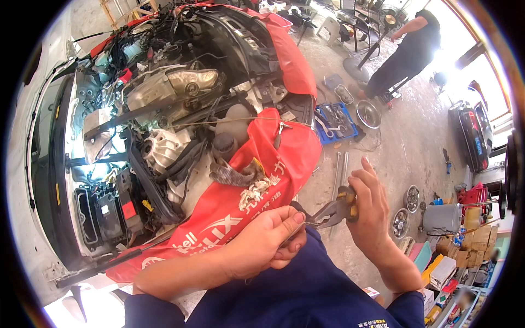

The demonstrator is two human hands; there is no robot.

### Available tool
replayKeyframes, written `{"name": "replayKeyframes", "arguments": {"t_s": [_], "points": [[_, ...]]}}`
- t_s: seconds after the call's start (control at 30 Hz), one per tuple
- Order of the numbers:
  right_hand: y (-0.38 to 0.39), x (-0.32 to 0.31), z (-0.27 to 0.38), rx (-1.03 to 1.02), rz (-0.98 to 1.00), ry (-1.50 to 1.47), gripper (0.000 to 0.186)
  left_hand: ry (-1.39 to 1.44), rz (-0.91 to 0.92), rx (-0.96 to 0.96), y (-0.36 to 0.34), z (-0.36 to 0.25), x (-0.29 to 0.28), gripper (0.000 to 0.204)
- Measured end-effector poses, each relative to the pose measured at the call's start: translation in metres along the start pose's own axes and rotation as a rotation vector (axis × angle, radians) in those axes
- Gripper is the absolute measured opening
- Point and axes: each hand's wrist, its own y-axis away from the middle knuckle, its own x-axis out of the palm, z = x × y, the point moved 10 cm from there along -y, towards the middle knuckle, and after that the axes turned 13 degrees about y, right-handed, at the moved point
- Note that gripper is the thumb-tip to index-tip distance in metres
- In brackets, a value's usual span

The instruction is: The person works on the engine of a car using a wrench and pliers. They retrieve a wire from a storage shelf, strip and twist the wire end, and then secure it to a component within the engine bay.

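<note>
My right hand [367, 205] is wrapped round the yellow-and-black handles of a pair of pliers [330, 214], index finger raised. The pliers' grey jaws point left and reach the fingertips of my left hand [279, 235]. That hand is closed, thumb pressed on the fingers, pinching a small thin piece at the jaw tips; its kind is too small to make out. Both hands are in front of my dark blue shirt, by the edge of a red fender cover [205, 238]. A crumpled whitish rag [258, 192] rests on the cover, beside a grey ribbed hose [232, 174].
The car's engine bay [175, 93] lies exposed on the left. Beyond my hands, a blue tool tray [336, 123] with wrenches and a metal bowl [368, 113] are on the floor. A person [407, 52] stands at the far right; boxes [443, 270] are stacked at the near right.
</note>
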Motion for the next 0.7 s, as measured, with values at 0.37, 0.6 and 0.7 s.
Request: {"name": "replayKeyframes", "arguments": {"t_s": [0.37,0.6,0.7], "points": [[0.014,0.022,0.007,0.021,0.046,-0.216,0.052,0.051,0.090,-0.005,0.000,0.010,-0.002,0.022],[0.025,0.035,0.011,0.108,0.064,-0.319,0.049,0.035,0.130,-0.002,0.000,0.015,0.004,0.023],[0.031,0.039,0.013,0.135,0.082,-0.346,0.044,0.033,0.138,0.030,-0.003,0.014,0.003,0.023]]}}
